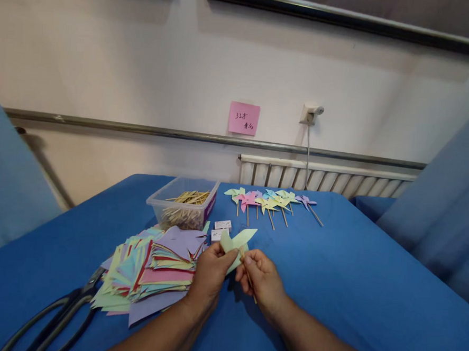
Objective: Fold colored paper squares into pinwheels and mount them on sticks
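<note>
A pale green paper pinwheel (248, 235) is pinched in my left hand (212, 269), thumb in front of the folded paper. My right hand (263, 281) grips a thin wooden stick (250, 283), whose upper end meets the pinwheel's middle. Whether the two are fastened together is hidden by my fingers. Beside my left hand lies a big pile of coloured paper pieces (168, 277). Two small white boxes (222, 225) sit just beyond that hand. Farther back, several finished pinwheels on sticks (270, 201) rest in a cluster, with a purple one (306, 201) at its right.
A clear plastic tub (164, 208) of wooden sticks (189, 198) stands behind the paper pile. Large scissors (73, 303) lie at the left on the blue tablecloth (331, 287). Beyond the table are a radiator (290, 176) and a wall socket (308, 115); blue curtains (450, 210) flank both sides.
</note>
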`<state>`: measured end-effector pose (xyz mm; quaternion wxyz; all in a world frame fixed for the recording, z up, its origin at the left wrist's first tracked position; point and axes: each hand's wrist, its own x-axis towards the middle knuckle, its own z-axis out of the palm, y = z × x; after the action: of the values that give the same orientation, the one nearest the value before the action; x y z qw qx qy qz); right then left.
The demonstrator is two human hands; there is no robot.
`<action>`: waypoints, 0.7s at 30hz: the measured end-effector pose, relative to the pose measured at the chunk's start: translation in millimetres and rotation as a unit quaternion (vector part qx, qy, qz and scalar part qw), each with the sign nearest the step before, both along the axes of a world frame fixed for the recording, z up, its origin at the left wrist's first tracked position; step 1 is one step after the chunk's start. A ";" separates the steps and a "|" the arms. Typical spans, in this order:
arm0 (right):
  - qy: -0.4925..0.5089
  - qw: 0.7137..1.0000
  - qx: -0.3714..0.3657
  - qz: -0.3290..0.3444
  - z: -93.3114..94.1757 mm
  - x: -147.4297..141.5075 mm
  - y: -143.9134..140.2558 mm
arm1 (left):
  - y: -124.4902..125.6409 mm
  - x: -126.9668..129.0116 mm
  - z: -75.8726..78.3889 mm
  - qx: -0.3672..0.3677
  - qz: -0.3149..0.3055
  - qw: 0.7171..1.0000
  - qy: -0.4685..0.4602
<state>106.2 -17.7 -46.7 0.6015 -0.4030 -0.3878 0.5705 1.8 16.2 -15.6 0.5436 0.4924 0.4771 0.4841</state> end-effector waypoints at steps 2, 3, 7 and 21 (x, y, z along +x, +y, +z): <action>0.005 1.000 -0.006 0.003 -0.4 -1.9 0.3 | -2.1 -2.0 1.3 -0.006 -0.013 1.000 -0.012; 0.008 1.000 -0.008 0.004 -0.7 -2.5 0.5 | -3.0 -2.7 1.6 -0.008 -0.015 1.000 -0.016; 0.020 1.000 -0.019 0.004 -1.4 -2.2 0.5 | -2.9 -3.7 0.3 -0.008 -0.013 1.000 -0.008; 0.029 0.999 -0.029 0.015 2.3 0.0 -6.3 | -4.4 -1.7 -5.2 0.037 0.025 0.998 0.049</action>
<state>106.2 -24.0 -44.5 0.5917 -0.3974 -0.3596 0.6022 0.1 11.9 -20.8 0.4886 0.5237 0.4967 0.4901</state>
